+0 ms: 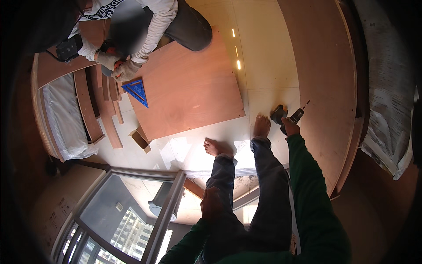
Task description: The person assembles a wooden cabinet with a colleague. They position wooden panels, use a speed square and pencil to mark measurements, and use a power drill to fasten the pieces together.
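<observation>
My right hand grips the handle of a cordless drill. Its thin bit points up and to the right, beside the long brown board on the right. The drill's dark battery end is near my bare right foot. Lower down, my left hand lies on my left thigh with nothing visible in it; its fingers are dim but look laid along the trouser leg. Between me and a co-worker, a large reddish-brown wooden panel lies flat. A blue triangular square rests at its left edge.
The co-worker's gloved hands hold a tool with orange parts at the panel's far left. Several wood strips and a small open box lie left of the panel. A long board runs along the right; a glass door frame stands at lower left.
</observation>
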`<action>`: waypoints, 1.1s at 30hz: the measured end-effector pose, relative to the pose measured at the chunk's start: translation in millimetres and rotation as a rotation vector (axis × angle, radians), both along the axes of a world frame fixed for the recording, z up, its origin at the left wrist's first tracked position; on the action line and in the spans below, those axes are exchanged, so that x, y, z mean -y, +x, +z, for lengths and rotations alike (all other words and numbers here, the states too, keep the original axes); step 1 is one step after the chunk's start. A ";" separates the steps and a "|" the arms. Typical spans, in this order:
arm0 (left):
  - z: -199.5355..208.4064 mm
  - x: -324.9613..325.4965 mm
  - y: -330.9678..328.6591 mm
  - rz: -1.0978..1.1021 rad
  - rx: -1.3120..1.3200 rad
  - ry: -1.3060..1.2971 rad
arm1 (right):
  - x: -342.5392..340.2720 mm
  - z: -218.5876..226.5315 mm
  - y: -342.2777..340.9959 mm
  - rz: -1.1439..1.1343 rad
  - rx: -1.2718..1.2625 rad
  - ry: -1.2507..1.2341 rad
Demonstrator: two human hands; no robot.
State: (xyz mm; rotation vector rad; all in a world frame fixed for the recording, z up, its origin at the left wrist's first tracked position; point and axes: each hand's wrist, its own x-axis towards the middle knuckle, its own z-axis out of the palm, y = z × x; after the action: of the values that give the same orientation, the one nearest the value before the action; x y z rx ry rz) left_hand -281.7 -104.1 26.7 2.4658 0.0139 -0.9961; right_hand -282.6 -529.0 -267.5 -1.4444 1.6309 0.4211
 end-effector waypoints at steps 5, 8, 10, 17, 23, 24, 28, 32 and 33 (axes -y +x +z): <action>-26.6 77.2 -20.9 0.251 -0.218 -0.242 | 58.7 -41.4 -28.1 0.103 -0.199 0.034; -7.9 145.0 23.8 0.128 -0.111 -0.310 | 33.2 -18.5 -30.8 0.123 -0.039 -0.006; -13.7 170.8 32.9 0.113 -0.078 -0.434 | 26.8 11.6 -24.1 0.224 0.089 -0.099; 37.5 247.6 99.1 0.068 -0.150 -0.356 | 5.0 278.5 9.8 0.826 0.297 -0.277; 118.3 261.4 114.3 0.456 -0.343 -0.912 | -22.8 496.6 64.1 1.143 0.510 -0.331; 127.1 267.7 107.3 0.626 -0.345 -0.909 | -29.7 514.4 64.8 1.159 0.522 -0.371; 218.8 257.0 130.9 1.094 -0.654 -1.020 | -27.9 588.3 74.1 1.075 0.764 -0.141; 207.7 200.4 124.7 1.022 -0.671 -1.272 | -29.3 636.6 73.3 1.357 0.947 -0.039; 243.8 195.0 141.1 1.076 -0.939 -1.435 | -29.9 641.7 75.0 1.464 0.982 -0.147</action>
State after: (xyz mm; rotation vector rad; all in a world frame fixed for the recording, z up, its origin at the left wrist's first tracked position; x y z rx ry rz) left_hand -140.7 -299.0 270.5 0.3998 0.6019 -0.9387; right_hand -207.6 -499.2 374.2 -2.2380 -0.3422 0.2509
